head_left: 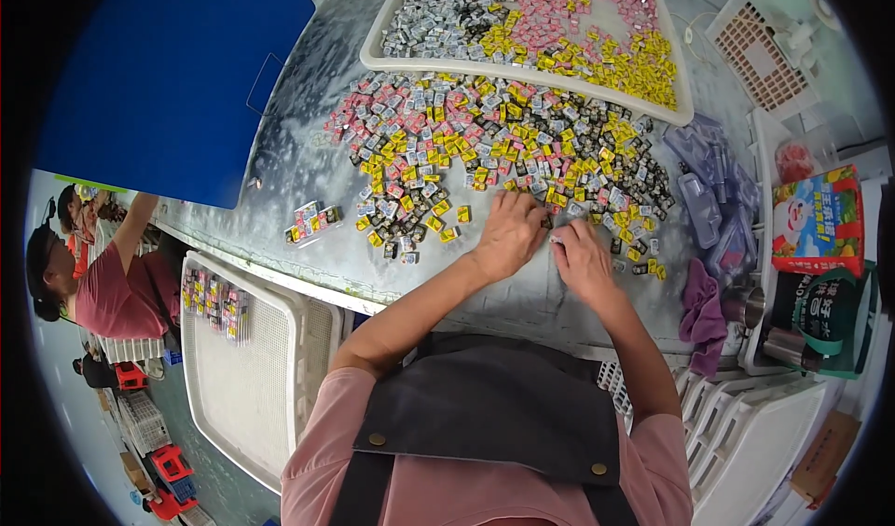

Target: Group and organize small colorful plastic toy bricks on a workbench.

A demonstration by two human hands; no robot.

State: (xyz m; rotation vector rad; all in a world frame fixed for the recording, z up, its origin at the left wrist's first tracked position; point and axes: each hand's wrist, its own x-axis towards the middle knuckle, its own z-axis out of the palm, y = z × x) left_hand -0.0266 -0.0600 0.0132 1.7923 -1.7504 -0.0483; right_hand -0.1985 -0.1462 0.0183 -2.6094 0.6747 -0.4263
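Small boxes [457, 144] in yellow, black, pink and white lie loose in a wide heap on the grey table. At the heap's near edge, my left hand [508, 237] has its fingers bent down and drawn together among the nearest boxes. Whatever lies under those fingertips is hidden. Close beside it on the right, my right hand [585, 260] is closed in a pinch, with a small pale bit showing at the fingertips; its kind is too small to make out. Left of the heap, a clear pack [312, 225] filled with similar boxes rests near the table edge.
Behind the heap stands a white tray [522, 71] of sorted boxes. Clear plastic packaging [713, 200] and a purple cloth [702, 311] lie at right. A blue board [168, 78] covers the far left, near a co-worker [121, 283]. Another white tray [242, 405] sits below the edge.
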